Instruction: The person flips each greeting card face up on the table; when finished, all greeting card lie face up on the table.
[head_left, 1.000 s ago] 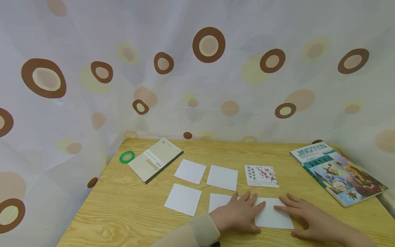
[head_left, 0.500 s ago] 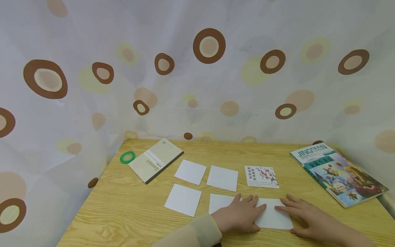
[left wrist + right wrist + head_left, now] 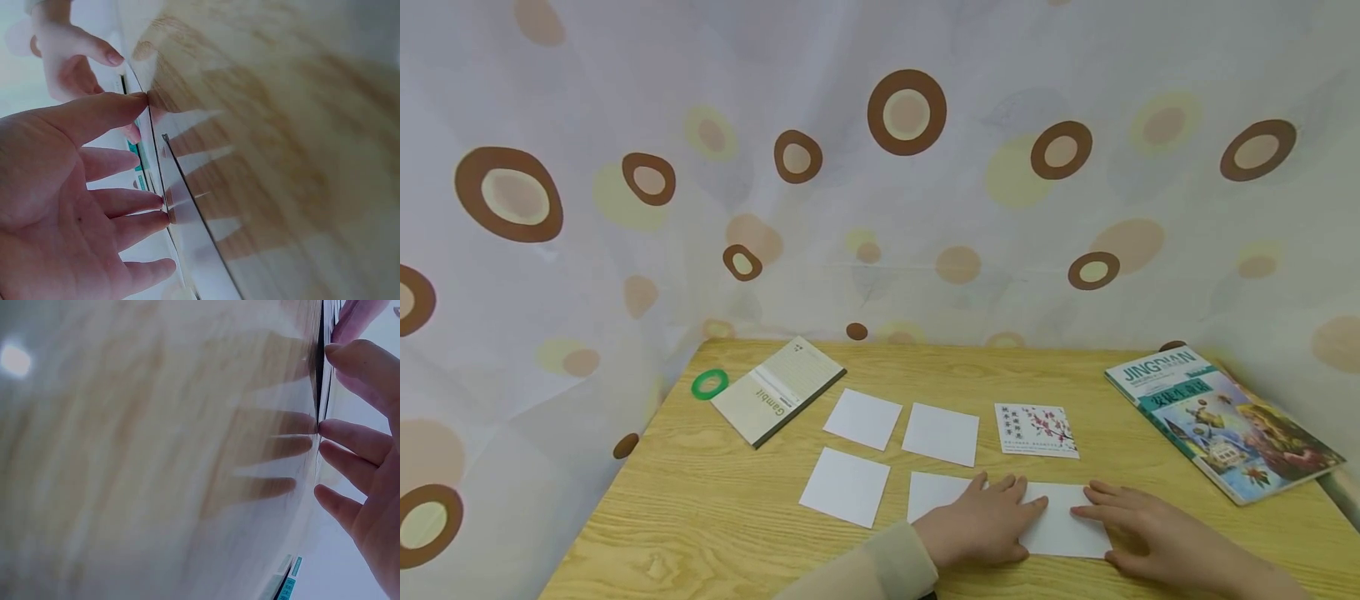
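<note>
A white square card [image 3: 1063, 529] lies flat at the front right, with a hand at either side. My left hand [image 3: 988, 521] spreads over its left part and over the neighbouring white card [image 3: 931, 492], hiding much of that one. In the left wrist view the left hand's fingers [image 3: 128, 225] extend down to the card edges. My right hand [image 3: 1153, 533] touches the right edge of the front right card, thumb near the lower corner. The right wrist view shows the right hand's fingers [image 3: 356, 440] fairly straight, tips at the tabletop.
Three more white cards [image 3: 862, 418] [image 3: 940, 434] [image 3: 846, 487] lie left and behind. A plum-blossom card [image 3: 1037, 430] sits behind the hands. A magazine [image 3: 1221, 425] is at the right; a notebook [image 3: 778, 390] and green tape ring [image 3: 710, 384] are at the back left.
The right hand's fingers have drawn slightly left and closer together at the card's right edge, and that card has shifted a touch leftward. The left hand stays almost still.
</note>
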{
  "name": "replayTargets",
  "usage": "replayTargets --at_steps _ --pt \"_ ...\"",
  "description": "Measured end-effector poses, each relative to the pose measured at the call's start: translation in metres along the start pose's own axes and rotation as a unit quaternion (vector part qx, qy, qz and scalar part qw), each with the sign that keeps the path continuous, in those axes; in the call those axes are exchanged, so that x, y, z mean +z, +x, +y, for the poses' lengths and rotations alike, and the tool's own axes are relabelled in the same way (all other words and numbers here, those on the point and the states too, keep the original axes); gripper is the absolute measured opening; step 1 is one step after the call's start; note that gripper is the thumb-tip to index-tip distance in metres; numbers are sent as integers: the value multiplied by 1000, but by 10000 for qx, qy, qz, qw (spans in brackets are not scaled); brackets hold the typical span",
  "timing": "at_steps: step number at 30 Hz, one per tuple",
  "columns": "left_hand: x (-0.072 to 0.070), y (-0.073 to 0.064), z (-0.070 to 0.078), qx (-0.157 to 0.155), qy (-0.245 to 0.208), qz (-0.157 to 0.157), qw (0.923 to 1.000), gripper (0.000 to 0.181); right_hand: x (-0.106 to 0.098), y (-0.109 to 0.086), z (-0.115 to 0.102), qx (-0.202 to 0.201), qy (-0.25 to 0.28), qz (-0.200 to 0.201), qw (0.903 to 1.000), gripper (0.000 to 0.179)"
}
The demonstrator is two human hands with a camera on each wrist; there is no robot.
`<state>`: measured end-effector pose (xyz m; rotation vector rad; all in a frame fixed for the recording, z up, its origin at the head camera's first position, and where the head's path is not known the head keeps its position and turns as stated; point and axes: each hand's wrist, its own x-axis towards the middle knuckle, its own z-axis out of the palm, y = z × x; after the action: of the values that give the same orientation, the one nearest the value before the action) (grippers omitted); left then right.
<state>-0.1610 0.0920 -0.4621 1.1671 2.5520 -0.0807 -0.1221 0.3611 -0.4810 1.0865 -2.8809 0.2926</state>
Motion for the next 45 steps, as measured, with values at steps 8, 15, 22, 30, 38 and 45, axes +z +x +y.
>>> replayTargets --at_steps 8,15,22,30,38,45 --pt "3 2 -3 63 -47 7 10000 68 -2 0 -1 127 241 -190 9994 44" --pt "1 0 -5 196 -17 -70 9998 63 -2 0 -1 147 245 -133 9995 49" --pt "-1 -3 -9 318 -134 -167 9993 59 -3 -1 0 289 352 -200 9988 46" --pt "1 -1 -12 396 -183 -213 9988 58 -1 -2 3 305 228 -183 9991 54" --pt "4 -1 -16 521 -462 -209 9974 53 -1 -4 4 192 220 37 9996 45" --pt "2 -5 -19 511 -745 -183 9957 51 -2 -5 8 92 631 225 9977 45"
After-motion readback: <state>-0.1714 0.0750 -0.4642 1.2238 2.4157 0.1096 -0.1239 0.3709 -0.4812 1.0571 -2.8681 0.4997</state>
